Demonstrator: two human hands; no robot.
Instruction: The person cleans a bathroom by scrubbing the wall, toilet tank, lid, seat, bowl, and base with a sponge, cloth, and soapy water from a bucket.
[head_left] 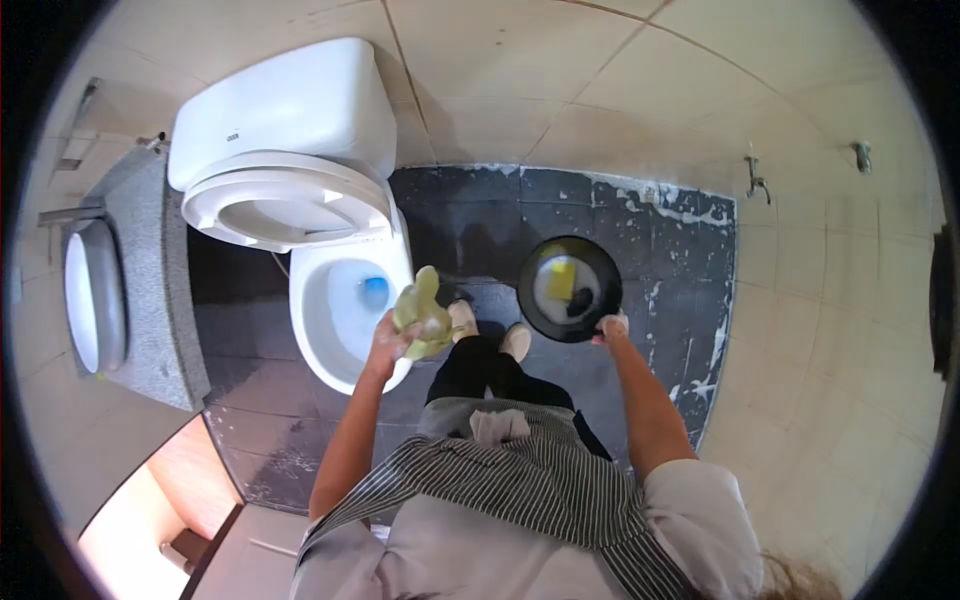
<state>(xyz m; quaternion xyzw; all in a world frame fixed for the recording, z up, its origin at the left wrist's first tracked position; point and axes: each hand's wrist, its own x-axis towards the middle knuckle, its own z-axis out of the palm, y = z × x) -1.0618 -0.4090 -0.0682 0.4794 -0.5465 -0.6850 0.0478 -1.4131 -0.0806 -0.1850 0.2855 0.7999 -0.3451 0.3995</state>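
My left hand [388,345] is closed on crumpled yellow-green rubber gloves [428,318], held beside the right rim of the toilet bowl [309,350]. Some of its fingers are hidden by them. White suds cling to the gloves. On the right, my right hand [612,327] grips the rim of a round black bucket [527,300]. Inside the bucket are foamy liquid, a yellow sponge [562,280] and a dark object [580,302] whose kind I cannot make out.
The toilet lid and seat [290,205] are raised against the white tank [285,105]. Something blue [375,288] is in the bowl. A grey counter with a white sink [95,297] stands left. Wall taps [757,180] are at right. The dark tiled floor [660,260] has whitish patches.
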